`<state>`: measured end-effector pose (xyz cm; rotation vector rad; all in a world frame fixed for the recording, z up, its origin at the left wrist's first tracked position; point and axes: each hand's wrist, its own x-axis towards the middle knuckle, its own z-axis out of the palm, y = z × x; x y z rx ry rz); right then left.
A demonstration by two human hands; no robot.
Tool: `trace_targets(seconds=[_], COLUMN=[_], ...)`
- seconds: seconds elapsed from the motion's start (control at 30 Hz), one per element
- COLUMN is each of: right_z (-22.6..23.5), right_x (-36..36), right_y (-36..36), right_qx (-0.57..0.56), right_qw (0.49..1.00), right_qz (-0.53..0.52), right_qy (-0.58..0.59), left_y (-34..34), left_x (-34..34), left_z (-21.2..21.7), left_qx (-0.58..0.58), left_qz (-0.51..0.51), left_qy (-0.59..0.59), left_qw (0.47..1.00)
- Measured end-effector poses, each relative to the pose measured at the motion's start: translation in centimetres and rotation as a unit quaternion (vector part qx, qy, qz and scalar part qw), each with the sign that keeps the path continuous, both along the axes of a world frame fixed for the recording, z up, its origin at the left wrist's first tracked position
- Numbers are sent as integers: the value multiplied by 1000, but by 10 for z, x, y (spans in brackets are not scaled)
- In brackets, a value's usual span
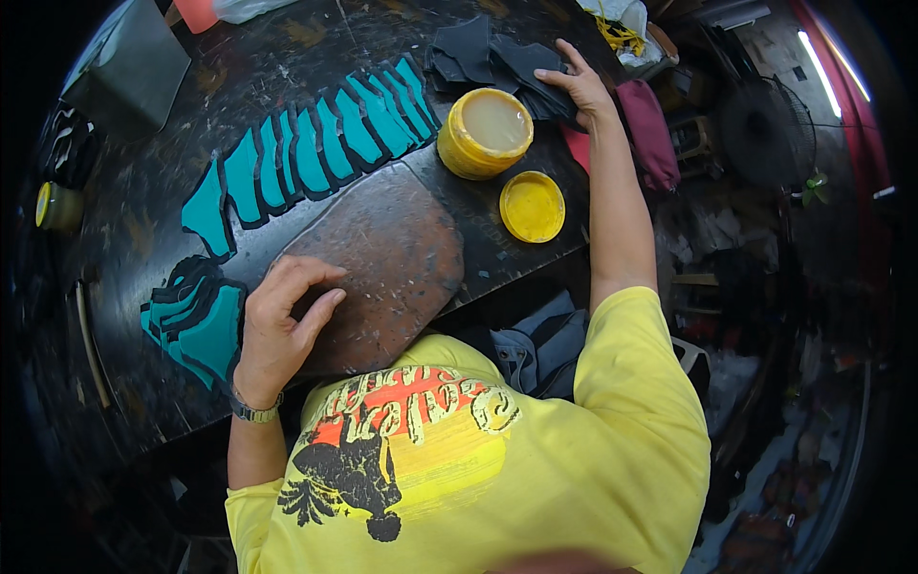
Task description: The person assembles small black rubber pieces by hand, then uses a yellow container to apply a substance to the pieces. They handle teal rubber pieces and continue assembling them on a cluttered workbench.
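Observation:
My left hand rests at the left edge of a worn reddish-brown board, thumb and forefinger loosely bent with a gap between them. Nothing shows in its grasp. Beside its wrist lies a heap of teal pieces with black edges. At the far right of the table, my right hand reaches over loose flat black pieces, its thumb and forefinger spread. Part of that hand's underside is hidden. An uncovered yellow tub holding a pale substance stands nearby, and its yellow lid lies apart from it.
Beyond the board runs an overlapping row of teal pieces with black edges. A grey box-like object stands at the far left, with a lidded jar and a thin stick nearer. A maroon item is beside my right forearm.

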<state>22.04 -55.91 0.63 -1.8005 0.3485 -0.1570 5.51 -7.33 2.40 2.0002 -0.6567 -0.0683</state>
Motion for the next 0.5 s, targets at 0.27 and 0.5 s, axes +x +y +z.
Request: trace_targets(seconds=[0.27, 0.5], right_z=[-13, -12], right_x=[-17, -25], right_y=[-1, -2], right_qx=[150, 133], right_qw=[987, 990], right_qz=[-28, -17], right_qy=[-42, -43], left_y=[-2, -19], left_x=[5, 16], left_z=[0, 15], left_qx=[-7, -8], left_qz=[6, -16], left_qy=[15, -17], left_qw=[1000, 1000])
